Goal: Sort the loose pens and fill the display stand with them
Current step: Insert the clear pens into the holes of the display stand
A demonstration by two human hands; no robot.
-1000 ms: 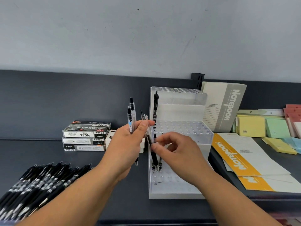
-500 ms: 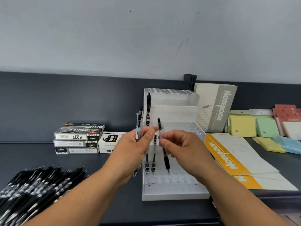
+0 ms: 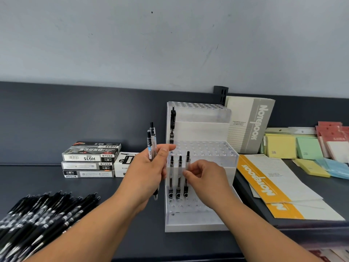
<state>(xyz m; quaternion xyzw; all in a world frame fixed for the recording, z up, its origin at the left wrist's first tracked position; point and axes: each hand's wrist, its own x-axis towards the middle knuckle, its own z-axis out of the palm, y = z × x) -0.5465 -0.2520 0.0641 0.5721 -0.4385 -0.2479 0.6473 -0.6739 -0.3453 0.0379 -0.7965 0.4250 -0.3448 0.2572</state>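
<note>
right fingers [image 3: 186, 173]: pinched on the barrel of the third clear pen [image 3: 187, 174], which stands upright with its tip in a hole of the stand's lowest tier; whether it is fully seated, cannot tell
right hand [image 3: 205, 183]: curled, no other pen in it
seated pens: two clear pens [image 3: 175, 176] stand upright in holes just left of the right fingertips, same row, side by side with the third
left fingers [image 3: 164, 151]: closed round a small bunch of clear pens [image 3: 152, 142], clicker ends up above the thumb, tips showing below the palm; two are clear to see, more may be there, cannot tell
left hand [image 3: 149, 173]: held just left of the stand, apart from it
display stand [image 3: 198, 222]: clear and white, stepped tiers of holes, right under the right hand
upper tier: one black pen [image 3: 172, 125] upright at the left edge, above and behind both sets of fingers
loose pens: big heap of black pens [image 3: 35, 218] on the dark shelf [image 3: 56, 186], well away to the left of the left hand
pen boxes [image 3: 90, 159]: stacked beyond the left hand, untouched
notebooks [image 3: 251, 125]: far right of the right hand, not part of the job
progress: early, by my read; four pens in the stand, nearly all holes bare
left to do: seat the held bunch, then work through the heap, sorted by kind
</note>
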